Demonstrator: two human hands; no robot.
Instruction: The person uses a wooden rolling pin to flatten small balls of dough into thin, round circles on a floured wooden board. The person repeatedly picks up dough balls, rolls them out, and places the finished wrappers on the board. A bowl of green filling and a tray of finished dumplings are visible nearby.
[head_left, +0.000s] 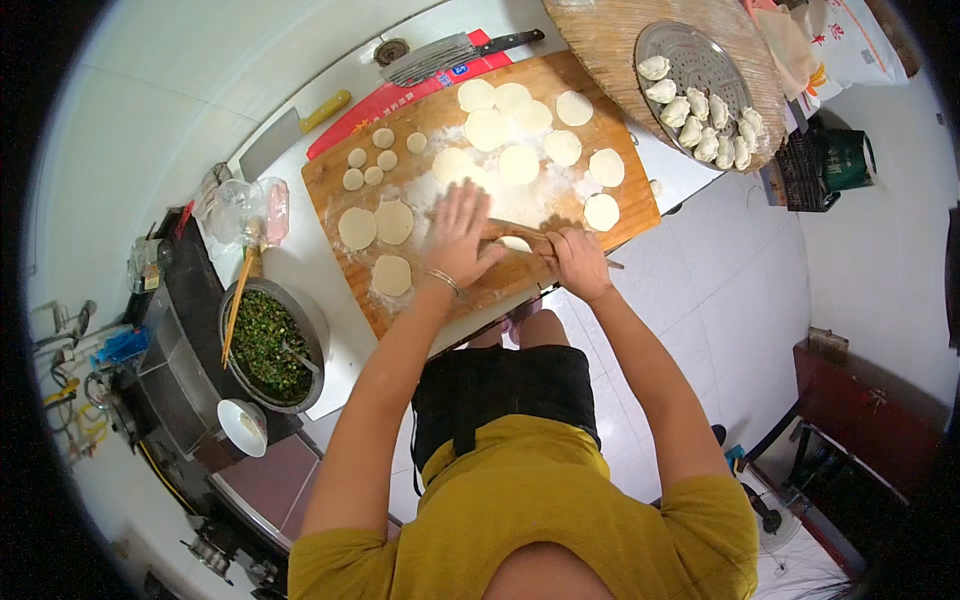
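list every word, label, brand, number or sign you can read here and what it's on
Red flat sheet, upper centre: pale print and blue mark, too small to read reliably.
White plastic bag, top right: red characters, creased and partial, not quoted.
Dark green item, right: faint pale mark, too small to read.

A brown wooden rolling pin (520,233) slants across a pale, flat round of dough (516,244), partly covering it, near the floury board's (322,190) front edge

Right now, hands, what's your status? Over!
Right hand gripping rolling pin. Left hand flat by pin's left end. Dough circle partly hidden by pin. More circles close ahead.
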